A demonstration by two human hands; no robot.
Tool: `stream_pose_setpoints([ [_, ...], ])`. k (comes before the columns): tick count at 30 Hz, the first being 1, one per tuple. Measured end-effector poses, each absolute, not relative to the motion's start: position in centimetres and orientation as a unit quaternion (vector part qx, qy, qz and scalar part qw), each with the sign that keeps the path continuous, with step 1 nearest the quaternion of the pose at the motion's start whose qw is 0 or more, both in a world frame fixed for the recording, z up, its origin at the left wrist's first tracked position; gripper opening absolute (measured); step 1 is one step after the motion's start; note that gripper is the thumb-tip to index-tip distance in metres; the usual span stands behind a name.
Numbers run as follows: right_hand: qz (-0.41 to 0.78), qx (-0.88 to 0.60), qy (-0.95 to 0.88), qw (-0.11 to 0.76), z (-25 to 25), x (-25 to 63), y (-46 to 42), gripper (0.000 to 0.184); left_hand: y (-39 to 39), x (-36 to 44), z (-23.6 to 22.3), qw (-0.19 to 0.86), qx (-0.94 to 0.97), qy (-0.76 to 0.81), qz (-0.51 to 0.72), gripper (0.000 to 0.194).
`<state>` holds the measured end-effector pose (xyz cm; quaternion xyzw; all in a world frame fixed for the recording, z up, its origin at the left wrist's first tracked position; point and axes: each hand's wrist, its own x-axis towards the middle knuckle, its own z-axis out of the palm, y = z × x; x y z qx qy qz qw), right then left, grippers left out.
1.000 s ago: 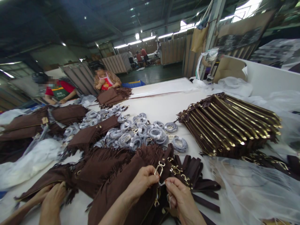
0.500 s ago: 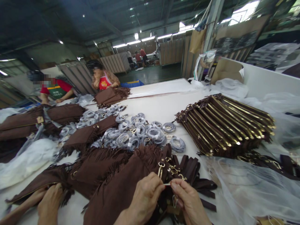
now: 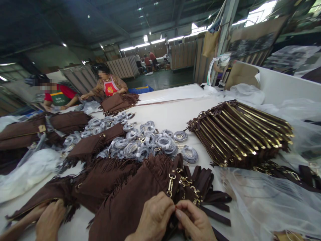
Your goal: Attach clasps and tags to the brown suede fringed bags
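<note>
My left hand (image 3: 153,218) and my right hand (image 3: 196,223) meet fingertip to fingertip at the bottom edge, both pinched closed over a brown fringed suede bag (image 3: 127,201). What they pinch is hidden between the fingers. Just above them hang a gold clasp (image 3: 170,186) and a bundle of brown straps (image 3: 205,187) with gold hardware. Another person's hand (image 3: 47,222) rests on a second fringed bag (image 3: 50,194) at the lower left.
Several coiled grey-wrapped straps (image 3: 147,142) lie mid-table. A stack of brown bags with gold zips (image 3: 240,134) sits at the right, clear plastic bags (image 3: 265,201) in front of it. Two co-workers (image 3: 107,88) sit at the far left edge with more brown bags (image 3: 117,103).
The gold clasp left my left hand and now hangs from the bag. Both hands dropped lower and closed together, fingertips touching. The far co-worker stretched an arm out.
</note>
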<state>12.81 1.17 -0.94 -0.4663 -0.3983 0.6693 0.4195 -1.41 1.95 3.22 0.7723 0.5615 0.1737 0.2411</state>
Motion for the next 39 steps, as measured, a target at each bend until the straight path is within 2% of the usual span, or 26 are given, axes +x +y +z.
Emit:
stream_pose_setpoints([
  [3,0.641,-0.497,-0.400,0.427,-1.1,12.9,1.4,0.045,2.4,-1.5,3.4,0.302,0.710,0.603,0.203,0.026],
  [7,0.599,-0.531,-0.404,0.442,-2.0,13.0,1.8,0.039,3.8,-1.7,3.7,0.305,0.640,0.675,0.205,0.021],
  [12,0.590,-0.519,-0.466,0.407,-3.2,12.9,2.3,0.033,5.1,-1.7,3.9,0.334,0.640,0.675,0.152,0.017],
  [26,0.580,-0.519,-0.482,0.401,-2.6,11.9,3.2,0.025,4.2,-1.9,3.8,0.328,0.669,0.642,0.180,0.019],
  [31,0.616,-0.510,-0.441,0.407,-1.9,11.7,3.3,0.026,3.7,-1.7,3.9,0.299,0.690,0.636,0.173,0.018],
  [39,0.735,-0.488,-0.258,0.394,-1.0,11.2,3.6,0.030,3.4,-1.8,3.6,0.264,0.705,0.628,0.198,0.014],
])
